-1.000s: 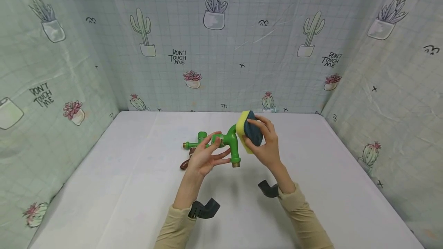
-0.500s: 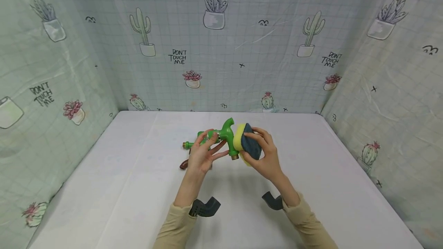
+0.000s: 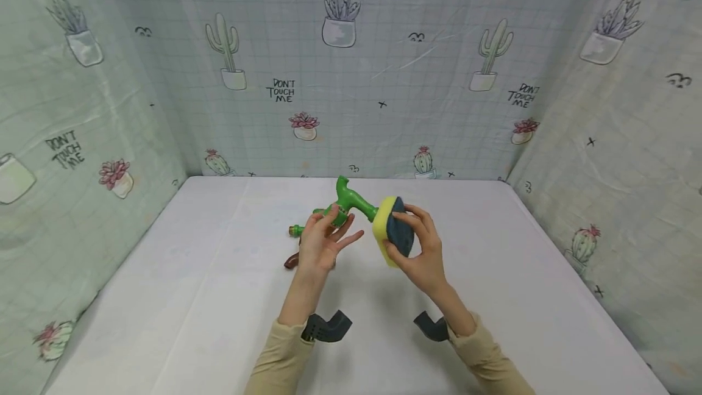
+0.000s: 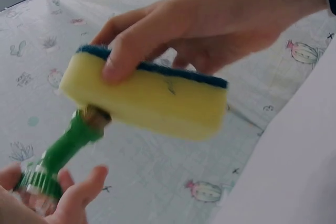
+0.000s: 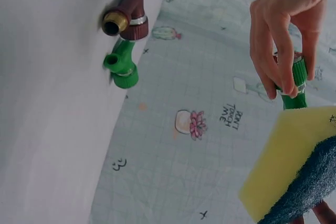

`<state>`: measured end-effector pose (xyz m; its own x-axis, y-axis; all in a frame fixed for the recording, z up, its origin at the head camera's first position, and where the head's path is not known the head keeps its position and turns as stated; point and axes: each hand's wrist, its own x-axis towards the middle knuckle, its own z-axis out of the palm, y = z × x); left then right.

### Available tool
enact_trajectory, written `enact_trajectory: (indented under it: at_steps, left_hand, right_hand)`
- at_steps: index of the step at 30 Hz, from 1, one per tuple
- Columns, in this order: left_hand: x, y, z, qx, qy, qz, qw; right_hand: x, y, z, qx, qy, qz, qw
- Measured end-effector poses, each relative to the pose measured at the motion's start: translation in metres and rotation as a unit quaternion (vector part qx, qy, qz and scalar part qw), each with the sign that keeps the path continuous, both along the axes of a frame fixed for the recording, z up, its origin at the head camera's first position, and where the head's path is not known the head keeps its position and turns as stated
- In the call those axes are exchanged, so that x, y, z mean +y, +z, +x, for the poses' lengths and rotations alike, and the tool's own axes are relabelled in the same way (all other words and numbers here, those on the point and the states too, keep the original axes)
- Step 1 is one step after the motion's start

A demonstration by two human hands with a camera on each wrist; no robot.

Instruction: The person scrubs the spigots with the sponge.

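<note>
My left hand (image 3: 318,249) holds a green tap (image 3: 355,201) up above the table by its ribbed knob (image 4: 41,183). One end of the tap curves upward; the other points right. In my right hand (image 3: 426,252) is a yellow sponge (image 3: 382,227) with a dark blue scouring side, pinched between thumb and fingers. Its yellow face (image 4: 152,103) touches the brass-coloured end (image 4: 97,116) of the tap in the left wrist view. Seen from the right wrist, the sponge (image 5: 289,156) hides most of the tap below the knob.
Another green tap (image 5: 122,67) and a brown tap (image 5: 131,11) lie together on the white table (image 3: 219,322), partly behind my left hand in the head view. Cactus-printed sheeting (image 3: 351,108) encloses the table's back and sides.
The held tap has turned counterclockwise, so its brass end swung from pointing down to pointing right. The sponge went from the upper curved end down along the tap to the brass end.
</note>
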<state>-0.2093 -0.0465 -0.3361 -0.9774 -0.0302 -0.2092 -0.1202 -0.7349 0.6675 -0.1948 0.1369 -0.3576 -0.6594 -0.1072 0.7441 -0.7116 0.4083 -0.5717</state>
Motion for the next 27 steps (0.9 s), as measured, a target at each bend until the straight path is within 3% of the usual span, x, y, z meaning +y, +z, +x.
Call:
enact_trajectory:
  at_steps: [6, 10, 15, 21, 27]
  left_hand:
    - [-0.006, -0.004, 0.001, 0.014, -0.099, -0.082, 0.9917]
    - [-0.009, -0.004, 0.003, 0.034, -0.129, -0.133, 0.9821]
    - [-0.010, 0.001, 0.006, 0.053, -0.116, -0.179, 0.9755]
    - [-0.012, 0.007, 0.008, 0.062, -0.105, -0.191, 0.9740]
    - [-0.013, 0.007, 0.009, 0.058, -0.102, -0.176, 0.9774]
  right_hand:
    - [0.004, 0.006, -0.014, 0.038, -0.034, -0.022, 0.998]
    - [0.002, 0.008, -0.019, 0.056, -0.063, -0.011, 0.996]
    - [-0.003, 0.008, -0.023, 0.072, -0.108, 0.011, 0.992]
    - [-0.007, 0.015, -0.026, 0.074, -0.128, -0.009, 0.989]
    - [-0.007, 0.025, -0.030, 0.024, -0.119, -0.032, 0.992]
